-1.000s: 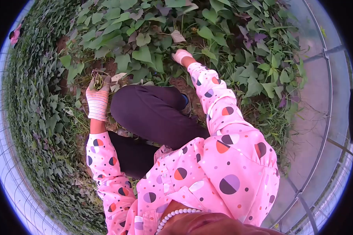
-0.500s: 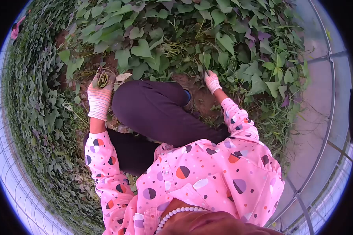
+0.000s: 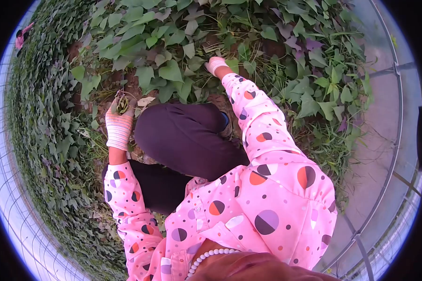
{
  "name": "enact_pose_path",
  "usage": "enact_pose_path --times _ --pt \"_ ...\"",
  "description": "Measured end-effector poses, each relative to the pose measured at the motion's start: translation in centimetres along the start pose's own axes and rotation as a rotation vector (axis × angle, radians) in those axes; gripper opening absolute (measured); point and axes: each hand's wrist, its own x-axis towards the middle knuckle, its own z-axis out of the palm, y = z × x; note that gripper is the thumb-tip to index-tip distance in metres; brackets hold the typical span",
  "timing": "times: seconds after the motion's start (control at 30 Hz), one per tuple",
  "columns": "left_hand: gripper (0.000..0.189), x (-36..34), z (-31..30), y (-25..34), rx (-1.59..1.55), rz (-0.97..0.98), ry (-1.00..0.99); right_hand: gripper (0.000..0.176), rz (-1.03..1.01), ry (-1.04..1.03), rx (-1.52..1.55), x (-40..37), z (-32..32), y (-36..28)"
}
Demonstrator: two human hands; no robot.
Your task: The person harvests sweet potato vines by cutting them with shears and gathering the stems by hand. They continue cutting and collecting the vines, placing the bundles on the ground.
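My left hand (image 3: 119, 119), in a striped knit glove, is closed around a small bundle of cut vine stems (image 3: 122, 104), just left of my bent knee. My right hand (image 3: 214, 66), gloved the same way, reaches in among the leafy vines (image 3: 172, 72) ahead of the knee. Its fingers look curled, and leaves partly hide them. What they hold cannot be made out; the thin dark tool seen beside this hand earlier does not show now.
Dense heart-shaped leaves cover the ground ahead and to the left, with grass among them. A pale strip (image 3: 375, 126) with a metal rail runs along the right. Another person in pink (image 3: 19, 41) is far off at the upper left.
My right hand has moved forward and to the left, from the bare soil beside my foot into the vines. My left hand stays nearly in place with its bundle.
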Motion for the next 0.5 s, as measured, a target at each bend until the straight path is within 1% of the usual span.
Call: enact_pose_path --times 0.03,0.07,0.1,0.13,0.2,0.27,0.3,0.33,0.37,0.4,0.47,0.5 --pt "0.014 0.0 0.1 0.1 -0.002 -0.004 0.004 0.054 0.007 0.038 0.069 -1.6 0.0 0.2" --pt "0.014 -0.1 0.2 0.5 -0.132 -0.086 0.020 0.054 0.013 0.075 0.137 -4.1 -0.2 0.8" --pt "0.015 -0.1 0.1 0.8 -0.263 -0.169 0.035 0.054 -0.040 0.141 0.151 -6.5 -0.3 1.3" --pt "0.015 -0.2 0.0 0.7 -0.266 -0.175 0.037 0.053 -0.089 0.204 0.165 -8.9 -0.4 2.1" --pt "0.020 -0.7 -0.1 0.7 -0.192 -0.127 -0.015 0.054 -0.152 0.171 0.272 -13.1 -1.0 3.9" --pt "0.020 -1.0 0.2 1.0 -0.204 -0.143 -0.034 0.055 -0.080 0.248 0.442 -13.5 1.3 7.8" --pt "0.021 -1.2 0.4 1.4 -0.213 -0.153 -0.046 0.055 -0.055 0.276 0.600 -12.9 2.1 9.9" --pt "0.021 -1.3 0.6 1.6 -0.223 -0.164 -0.058 0.053 0.186 0.072 1.111 -13.3 0.8 10.6" --pt "0.022 -1.4 0.7 1.8 -0.142 -0.160 -0.069 0.052 0.268 0.041 1.218 -12.9 -0.5 11.5" --pt "0.022 -1.5 0.8 1.8 -0.142 -0.160 -0.075 0.053 0.351 0.010 1.327 -11.9 -1.7 12.9" --pt "0.023 -1.4 0.9 1.4 -0.242 -0.217 -0.084 0.054 0.347 -0.068 1.285 -7.9 -2.3 15.6" --pt "0.023 -1.3 0.9 1.1 -0.241 -0.214 -0.084 0.053 0.373 -0.210 1.364 -5.7 -2.9 16.8"
